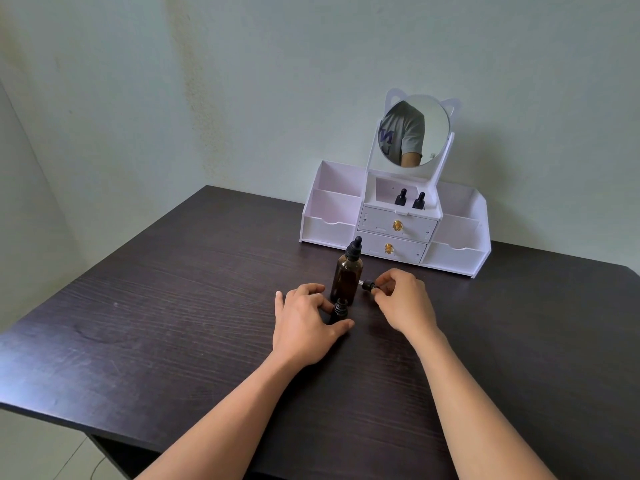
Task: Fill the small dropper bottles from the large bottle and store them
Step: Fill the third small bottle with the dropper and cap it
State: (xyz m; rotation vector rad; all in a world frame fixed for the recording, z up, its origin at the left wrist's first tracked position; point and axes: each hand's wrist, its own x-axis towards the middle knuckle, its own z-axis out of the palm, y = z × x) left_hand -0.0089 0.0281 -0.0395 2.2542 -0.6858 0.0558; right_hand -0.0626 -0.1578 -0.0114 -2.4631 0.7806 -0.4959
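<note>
1. The left hand (304, 322) curls its fingers round a small dark glass dropper bottle (338, 310), uncapped and upright on the dark wooden desk (173, 323).
2. The right hand (403, 301) pinches a black dropper cap (369, 285) in its fingers, just beside the tall amber glass bottle (346, 277).

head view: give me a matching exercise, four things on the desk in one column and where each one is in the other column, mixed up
Things
1. large amber bottle
2. small open bottle
3. dropper cap
4. two stored small bottles

Places
A. in the organizer compartment below the mirror
B. pinched by the right hand
C. gripped by the left hand on the table
D. standing free on the table, dropper on

Pairs: 1-D, 2-C, 3-B, 4-A
</note>
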